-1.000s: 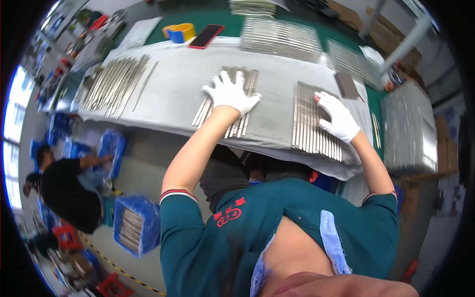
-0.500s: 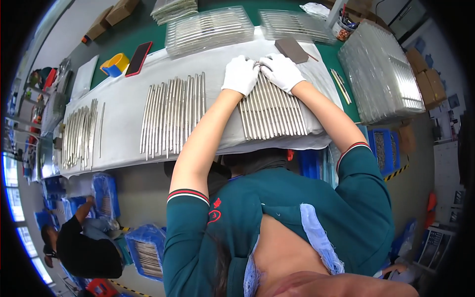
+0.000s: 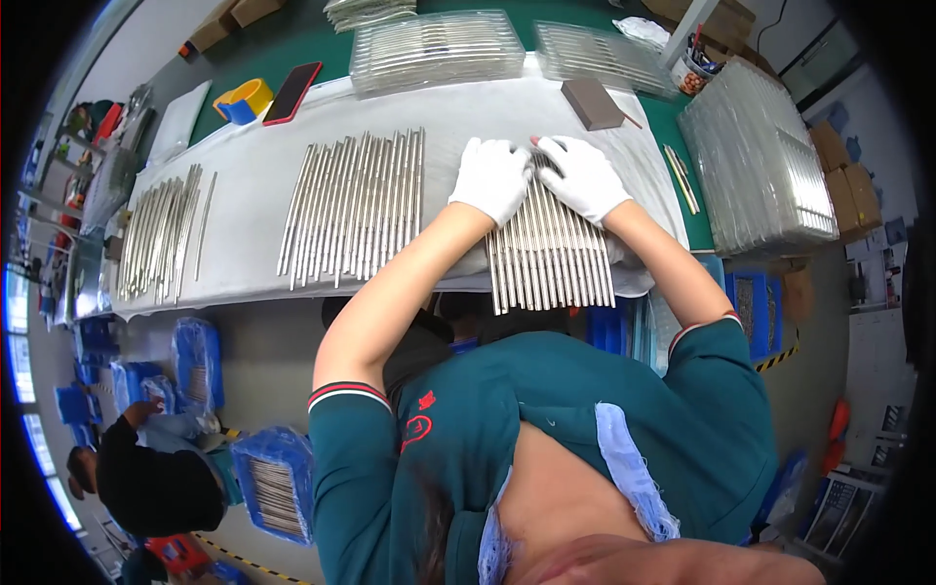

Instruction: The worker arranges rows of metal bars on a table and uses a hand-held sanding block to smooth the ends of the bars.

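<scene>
Toward nine o'clock in the view, a heap of rods is spread on a white cloth; just to its right, a lone rod is set apart. At eight o'clock, a seated person in a dark top is seen on the floor side. Between ten and eleven, a yellow and blue ring and a red-edged phone are placed side by side. Near half past seven, a blue tub is filled with more rods. At ten o'clock, a row of rods is laid out, its far ends uneven.

At twelve, clear trays are stacked beyond the cloth. Just past twelve, the white-gloved left hand is laid at the far end of a bunch of rods, its fingers bent inward. The bunch is fanned toward two o'clock, its near ends jutting past the table edge. Near half past one, the white-gloved right hand is set against the other side, its fingers slanted toward the left hand. Whether rods are gripped by either hand cannot be told.

At one o'clock, a brown block is seen below another clear tray. At two, thin sticks and a wrapped stack are placed.
</scene>
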`<state>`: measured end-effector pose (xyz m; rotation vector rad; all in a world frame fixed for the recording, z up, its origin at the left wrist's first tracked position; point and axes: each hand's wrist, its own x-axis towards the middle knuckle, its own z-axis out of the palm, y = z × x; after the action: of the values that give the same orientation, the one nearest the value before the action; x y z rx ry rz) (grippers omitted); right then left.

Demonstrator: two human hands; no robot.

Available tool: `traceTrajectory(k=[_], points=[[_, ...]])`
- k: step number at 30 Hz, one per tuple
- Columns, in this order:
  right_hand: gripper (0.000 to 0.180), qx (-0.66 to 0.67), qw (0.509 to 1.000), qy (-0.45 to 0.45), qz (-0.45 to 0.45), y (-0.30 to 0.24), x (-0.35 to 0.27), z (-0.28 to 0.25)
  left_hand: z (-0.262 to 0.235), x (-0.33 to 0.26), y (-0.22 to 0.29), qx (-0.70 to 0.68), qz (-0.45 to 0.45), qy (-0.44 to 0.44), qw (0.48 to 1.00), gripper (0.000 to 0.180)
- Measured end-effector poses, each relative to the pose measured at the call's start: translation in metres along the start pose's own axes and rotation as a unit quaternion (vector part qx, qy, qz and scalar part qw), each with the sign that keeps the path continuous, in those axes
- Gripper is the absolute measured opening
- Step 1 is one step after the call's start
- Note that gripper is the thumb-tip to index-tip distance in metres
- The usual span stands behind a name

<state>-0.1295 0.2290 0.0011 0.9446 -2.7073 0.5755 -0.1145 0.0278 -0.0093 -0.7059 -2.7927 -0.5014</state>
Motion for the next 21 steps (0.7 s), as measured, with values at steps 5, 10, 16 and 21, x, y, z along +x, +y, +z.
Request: traceTrajectory(k=[5, 10, 16, 21], points=[[0.081, -0.071, 0.962, -0.255, -0.069, 0.006, -0.043, -0.090, -0.052, -0.085, -0.005, 0.020, 0.178, -0.131, 0.975, 0.064], [0.074, -0.174, 0.967, -0.167, -0.077, -0.013, -0.094, -0.059, -0.028, -0.099, 0.015, -0.015, 0.157, -0.016, 0.987, 0.069], [0.059, -0.216, 0.970, -0.097, -0.053, -0.017, -0.103, -0.039, 0.015, -0.086, 0.040, -0.039, 0.219, 0.115, 0.968, 0.048], [0.083, -0.199, 0.968, -0.122, -0.094, -0.011, -0.097, -0.027, 0.024, -0.065, 0.067, -0.130, 0.275, 0.237, 0.923, 0.038]])
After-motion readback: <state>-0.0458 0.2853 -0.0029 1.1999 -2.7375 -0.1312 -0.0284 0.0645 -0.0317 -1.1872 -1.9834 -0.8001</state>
